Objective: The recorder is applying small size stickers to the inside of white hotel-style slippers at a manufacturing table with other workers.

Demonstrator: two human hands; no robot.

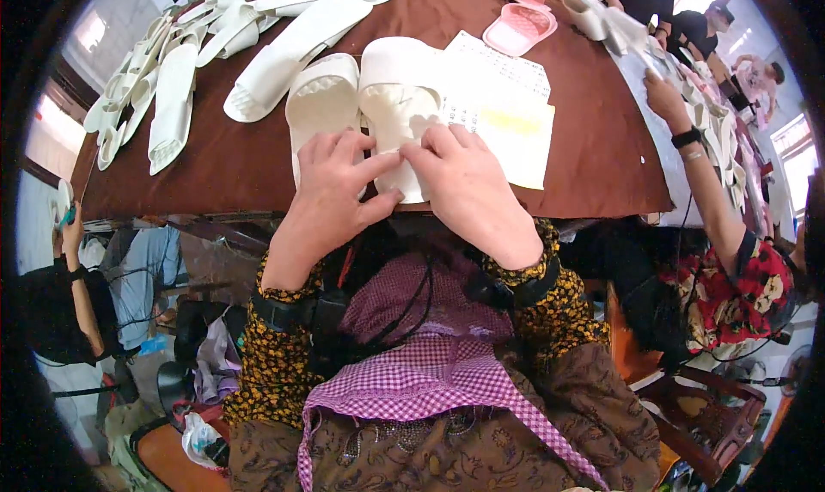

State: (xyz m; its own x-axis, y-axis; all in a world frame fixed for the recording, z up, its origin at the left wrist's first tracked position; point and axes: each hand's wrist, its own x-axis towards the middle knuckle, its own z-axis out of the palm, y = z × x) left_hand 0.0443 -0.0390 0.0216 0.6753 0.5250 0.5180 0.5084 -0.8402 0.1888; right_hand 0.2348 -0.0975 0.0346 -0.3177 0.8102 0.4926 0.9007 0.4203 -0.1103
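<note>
A pair of white slippers lies side by side before me on the brown-covered table, the left slipper slightly lower than the right slipper. My left hand rests across the left slipper, fingers bent over it, with index finger and thumb spread apart toward the other one. Curled at the heel part of the right slipper is my right hand, gripping its edge. The index fingertips of both hands nearly meet over that insole. Both heel ends are partly hidden by my hands.
Written paper sheets lie right of the pair. White slippers are piled at the left, and a pink slipper sits at the far side. Co-workers reach in at both sides, one arm at the right.
</note>
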